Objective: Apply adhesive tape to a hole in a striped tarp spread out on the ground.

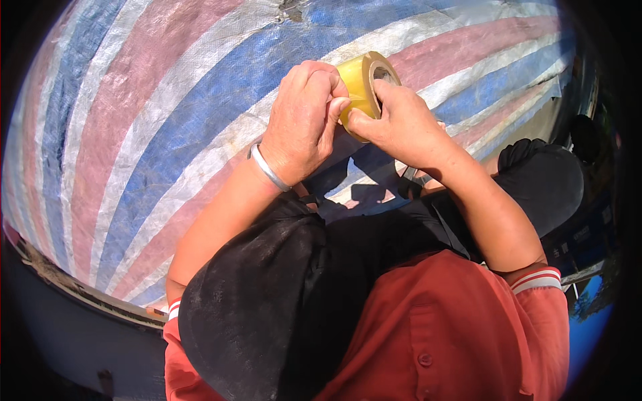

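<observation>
A wide roll of yellowish clear packing tape is held up in front of me, its cardboard core facing right. My right hand grips it, with fingers in the core and the thumb against the outer face. At the roll's left side, my left hand is closed in a pinch, thumb against curled fingers. Its fingertips touch or nearly touch the tape surface; whether a tape end is between them I cannot make out. A silver bracelet circles my left wrist.
A striped red, white and blue woven tarp covers the ground ahead and to the left. My knees in black trousers rise below my forearms. Dark items lie at the far right. A ledge edges the tarp at lower left.
</observation>
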`<state>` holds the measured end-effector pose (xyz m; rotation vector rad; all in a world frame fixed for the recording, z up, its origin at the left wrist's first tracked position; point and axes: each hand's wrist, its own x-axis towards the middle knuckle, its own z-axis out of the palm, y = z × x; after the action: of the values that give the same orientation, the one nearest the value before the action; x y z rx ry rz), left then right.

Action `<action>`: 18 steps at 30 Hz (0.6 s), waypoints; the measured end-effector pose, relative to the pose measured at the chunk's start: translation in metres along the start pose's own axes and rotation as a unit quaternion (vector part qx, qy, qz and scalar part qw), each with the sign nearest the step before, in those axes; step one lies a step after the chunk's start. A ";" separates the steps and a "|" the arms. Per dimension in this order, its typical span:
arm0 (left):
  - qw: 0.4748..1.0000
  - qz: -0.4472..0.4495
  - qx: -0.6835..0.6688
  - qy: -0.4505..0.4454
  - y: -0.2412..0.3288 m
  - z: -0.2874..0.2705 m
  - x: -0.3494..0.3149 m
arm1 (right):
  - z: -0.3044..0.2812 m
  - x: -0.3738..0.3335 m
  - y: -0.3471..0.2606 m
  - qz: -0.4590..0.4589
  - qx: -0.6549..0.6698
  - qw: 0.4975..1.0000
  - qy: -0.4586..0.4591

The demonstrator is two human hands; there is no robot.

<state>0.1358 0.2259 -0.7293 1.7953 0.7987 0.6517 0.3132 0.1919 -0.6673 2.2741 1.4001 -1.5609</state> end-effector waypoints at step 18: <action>0.996 0.021 0.077 0.043 -0.045 0.005 0.003 | 0.064 0.011 0.042 -0.223 -0.034 0.973 0.057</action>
<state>0.1322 0.2371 -0.7734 1.9398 0.8905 0.7149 0.2969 0.1423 -0.7251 2.1409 2.0766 -1.4617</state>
